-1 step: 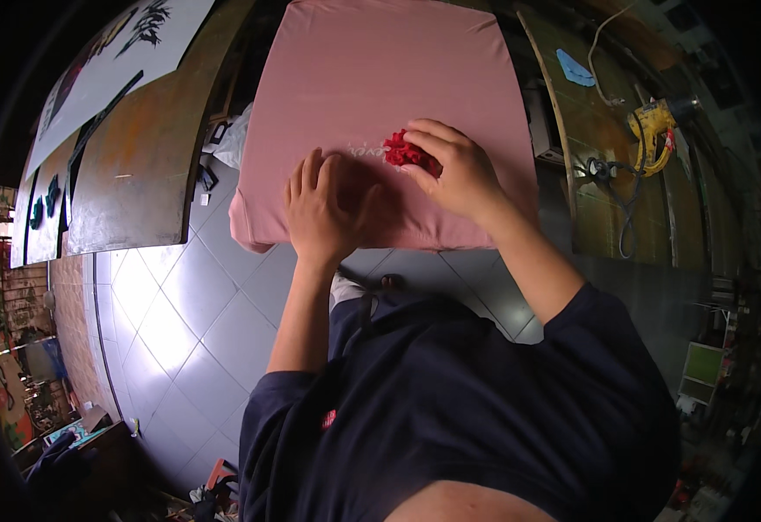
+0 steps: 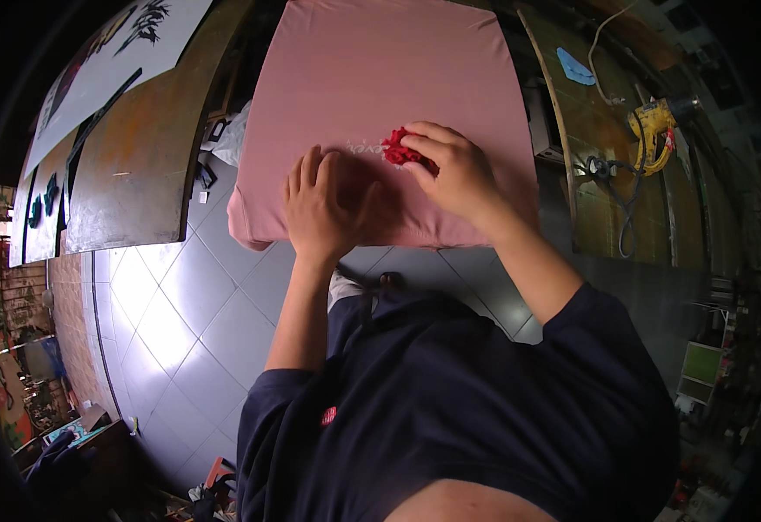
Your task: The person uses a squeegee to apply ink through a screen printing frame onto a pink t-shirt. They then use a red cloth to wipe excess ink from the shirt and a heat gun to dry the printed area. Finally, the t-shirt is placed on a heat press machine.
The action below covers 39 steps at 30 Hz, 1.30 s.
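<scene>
A pink fabric (image 2: 387,61) is stretched over a board in front of me, with white lettering near its middle. My right hand (image 2: 450,178) grips a crumpled red cloth wad (image 2: 400,143) against the lettering, its fingers curled over the top. Just left of the lettering, my left hand (image 2: 320,209) rests on the fabric with fingers apart and thumb out, holding nothing.
A worn board (image 2: 128,183) with a printed white sheet (image 2: 102,78) lies left. At right, another board (image 2: 607,226) carries a yellow heat-gun-like tool (image 2: 654,126), its cord and a light blue piece (image 2: 575,66). Grey tiled floor (image 2: 198,313) shows below.
</scene>
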Each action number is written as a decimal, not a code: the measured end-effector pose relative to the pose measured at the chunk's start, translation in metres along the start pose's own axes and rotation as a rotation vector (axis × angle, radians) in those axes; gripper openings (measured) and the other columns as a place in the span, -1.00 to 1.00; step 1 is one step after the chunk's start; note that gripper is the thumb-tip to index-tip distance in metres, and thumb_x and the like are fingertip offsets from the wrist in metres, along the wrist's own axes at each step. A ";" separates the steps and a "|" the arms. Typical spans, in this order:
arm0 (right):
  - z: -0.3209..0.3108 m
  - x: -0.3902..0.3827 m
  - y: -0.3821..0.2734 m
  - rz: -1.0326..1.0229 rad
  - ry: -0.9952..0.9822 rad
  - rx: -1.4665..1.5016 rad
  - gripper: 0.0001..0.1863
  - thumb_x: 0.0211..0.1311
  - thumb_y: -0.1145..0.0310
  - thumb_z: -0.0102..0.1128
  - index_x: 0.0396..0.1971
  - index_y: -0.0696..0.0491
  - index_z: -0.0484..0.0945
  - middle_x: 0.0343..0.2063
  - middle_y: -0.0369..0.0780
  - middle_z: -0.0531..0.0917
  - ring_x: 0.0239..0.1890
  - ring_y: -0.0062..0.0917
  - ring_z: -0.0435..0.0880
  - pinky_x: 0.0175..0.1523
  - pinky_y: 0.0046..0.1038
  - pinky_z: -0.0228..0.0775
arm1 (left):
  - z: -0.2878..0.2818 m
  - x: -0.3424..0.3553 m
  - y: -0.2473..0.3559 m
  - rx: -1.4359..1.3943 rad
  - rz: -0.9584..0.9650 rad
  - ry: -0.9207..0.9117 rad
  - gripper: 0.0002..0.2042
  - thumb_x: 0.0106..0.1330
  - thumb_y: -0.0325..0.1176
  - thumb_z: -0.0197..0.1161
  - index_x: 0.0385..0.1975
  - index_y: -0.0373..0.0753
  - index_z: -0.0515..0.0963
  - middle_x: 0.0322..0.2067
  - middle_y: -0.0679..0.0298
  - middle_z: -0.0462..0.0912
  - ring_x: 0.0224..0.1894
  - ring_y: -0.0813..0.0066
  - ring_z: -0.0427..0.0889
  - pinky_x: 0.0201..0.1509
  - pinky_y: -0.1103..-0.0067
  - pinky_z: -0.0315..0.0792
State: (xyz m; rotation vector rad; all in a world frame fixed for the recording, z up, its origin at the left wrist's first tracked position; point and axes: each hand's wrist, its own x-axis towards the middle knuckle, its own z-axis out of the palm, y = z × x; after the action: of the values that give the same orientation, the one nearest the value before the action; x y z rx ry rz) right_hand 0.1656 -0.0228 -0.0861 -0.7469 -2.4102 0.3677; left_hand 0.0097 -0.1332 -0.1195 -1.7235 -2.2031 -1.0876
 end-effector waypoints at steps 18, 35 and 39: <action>0.011 0.008 0.011 -0.207 0.054 0.096 -0.82 -0.17 0.66 0.11 -0.50 0.12 0.60 -0.38 -0.18 0.64 -0.33 -0.37 0.63 -0.22 -0.47 0.51 | 0.001 0.007 -0.003 -0.013 0.027 -0.004 -0.53 -0.08 -0.16 0.34 -0.16 -0.25 0.46 -0.06 0.17 0.45 0.04 0.18 0.37 0.09 0.36 0.23; -0.006 0.020 0.023 -0.071 0.220 0.090 -0.80 -0.17 0.65 0.07 -0.49 0.14 0.60 -0.37 -0.18 0.64 -0.30 -0.38 0.63 -0.18 -0.46 0.50 | -0.001 0.006 -0.003 -0.002 0.034 -0.014 -0.52 -0.11 -0.17 0.35 -0.18 -0.27 0.46 -0.07 0.17 0.46 0.04 0.16 0.37 0.09 0.35 0.23; 0.008 0.011 0.035 -0.146 0.129 -0.004 -0.80 -0.16 0.68 0.07 -0.49 0.14 0.60 -0.37 -0.17 0.64 -0.33 -0.38 0.64 -0.19 -0.47 0.51 | 0.000 0.008 -0.003 -0.026 0.026 -0.030 -0.49 -0.11 -0.15 0.34 -0.17 -0.28 0.44 -0.05 0.16 0.44 0.06 0.16 0.34 0.11 0.35 0.19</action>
State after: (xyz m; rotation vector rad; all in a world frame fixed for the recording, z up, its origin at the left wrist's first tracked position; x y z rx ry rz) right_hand 0.1683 0.0116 -0.1017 -0.5742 -2.3269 0.2480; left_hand 0.0047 -0.1267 -0.1169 -1.7858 -2.1870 -1.0957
